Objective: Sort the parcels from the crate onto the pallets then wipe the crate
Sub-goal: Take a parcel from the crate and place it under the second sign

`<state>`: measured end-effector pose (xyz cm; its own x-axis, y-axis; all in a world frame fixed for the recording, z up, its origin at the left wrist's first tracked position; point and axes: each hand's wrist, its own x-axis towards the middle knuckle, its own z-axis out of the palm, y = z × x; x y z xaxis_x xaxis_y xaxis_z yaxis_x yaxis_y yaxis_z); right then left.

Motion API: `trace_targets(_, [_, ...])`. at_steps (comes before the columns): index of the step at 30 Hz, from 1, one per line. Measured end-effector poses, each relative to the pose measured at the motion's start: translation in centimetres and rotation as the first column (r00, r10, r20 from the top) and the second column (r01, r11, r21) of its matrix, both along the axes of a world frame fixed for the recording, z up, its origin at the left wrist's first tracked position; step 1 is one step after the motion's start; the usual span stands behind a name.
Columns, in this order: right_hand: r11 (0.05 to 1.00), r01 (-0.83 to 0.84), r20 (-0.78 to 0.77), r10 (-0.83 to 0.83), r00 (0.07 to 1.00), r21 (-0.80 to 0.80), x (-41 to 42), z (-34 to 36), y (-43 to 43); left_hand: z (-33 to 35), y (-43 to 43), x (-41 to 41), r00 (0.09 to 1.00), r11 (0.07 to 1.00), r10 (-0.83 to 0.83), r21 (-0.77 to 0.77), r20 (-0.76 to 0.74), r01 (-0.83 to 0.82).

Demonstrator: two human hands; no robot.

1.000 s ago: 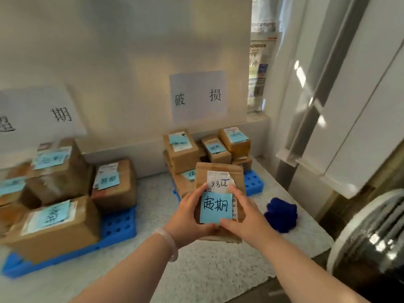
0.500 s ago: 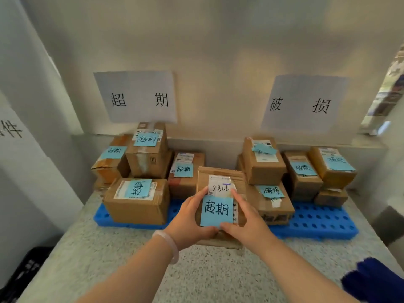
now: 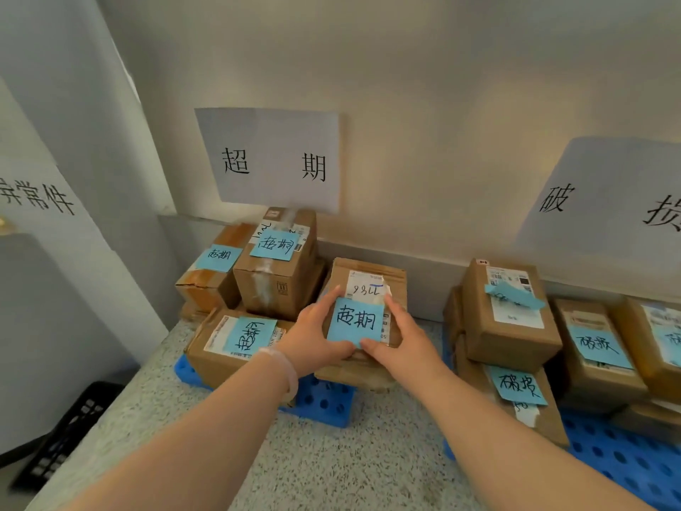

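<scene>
Head view (only cam).
- L hand [image 3: 313, 337] + R hand [image 3: 401, 344] grip the small brown cardboard parcel [image 3: 363, 274] from either side. Fingers are curled on its side edges, thumbs on the top face by the pale-blue handwritten sticky note [image 3: 355, 320].
- The two-handed hold keeps the note face-up and readable, prob. for matching.
- Note's characters look like those on the boxes stacked on the left blue perforated plastic pallet [image 3: 324, 403], under the white paper wall sign "超期" [image 3: 272, 160].
- Parcel is over that pallet's right end, just beside the tall taped brown box [image 3: 276, 285]. Can't tell if its base is down.
- Judgement: placing step, and the free spot there suits it.
- Right blue pallet [image 3: 626, 459] holds differently labelled boxes, i.e. another category.
- Black lattice crate [image 3: 70, 425] is low left, contents hidden. Wiping not yet started, I'd say.
</scene>
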<state>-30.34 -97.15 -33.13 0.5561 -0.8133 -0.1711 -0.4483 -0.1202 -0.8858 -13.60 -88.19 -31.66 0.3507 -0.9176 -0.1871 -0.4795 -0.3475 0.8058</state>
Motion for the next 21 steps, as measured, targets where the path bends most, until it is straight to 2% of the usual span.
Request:
trace_targets(9, [0.998,-0.061,-0.060,0.063,0.996,0.028,4.4,-1.3,-4.0,-2.3,-2.8,2.2,0.981,0.985,0.169,-0.061,0.098,-0.164])
trace_targets(14, [0.999,-0.050,-0.022,0.050,0.999,0.009,5.4,-1.4,-4.1,-3.2,-3.1,2.1,0.958,0.961,0.258,-0.131,0.124,-0.242])
trace_targets(18, [0.991,-0.039,-0.062,0.031,0.998,-0.126,4.8,-1.6,-3.0,-3.4,-2.1,1.4,0.945,0.948,0.295,-0.167,0.143,-0.271])
trace_targets(21, [0.947,-0.086,-0.153,0.040,0.987,-0.308,3.3,-1.8,-1.4,-3.8,0.0,0.3,0.935,0.960,0.264,-0.161,0.237,-0.230])
